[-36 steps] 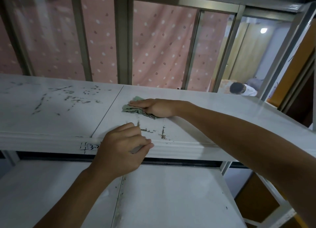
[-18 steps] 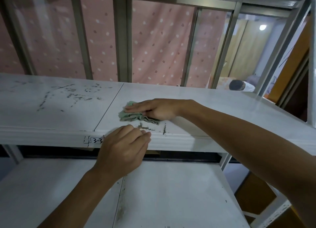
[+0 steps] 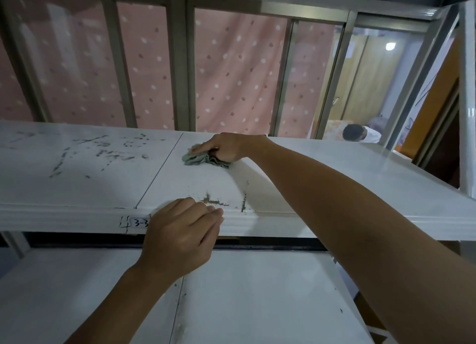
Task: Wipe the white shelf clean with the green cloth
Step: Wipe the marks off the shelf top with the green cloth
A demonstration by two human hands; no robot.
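The white shelf (image 3: 334, 178) runs across the view at chest height. Dark smudges mark its left panel and a few spots lie near its front edge. A crumpled green cloth (image 3: 203, 159) lies on the shelf near the back, just right of the panel seam. My right hand (image 3: 226, 147) presses on the cloth, fingers curled over it. My left hand (image 3: 183, 233) rests on the shelf's front lip beside a "3-3" label, fingers curled loosely and holding nothing.
A lower white shelf (image 3: 244, 297) lies below, with dirt along its seam. Behind the shelf stand grey window frames (image 3: 180, 60) and a pink dotted curtain (image 3: 239, 73). A white upright post (image 3: 467, 99) is at the right. A person (image 3: 360, 135) bends over in the far room.
My right hand has slid the cloth from near the front-edge spots toward the back of the shelf. My left hand stays on the front lip. The camera has shifted slightly.
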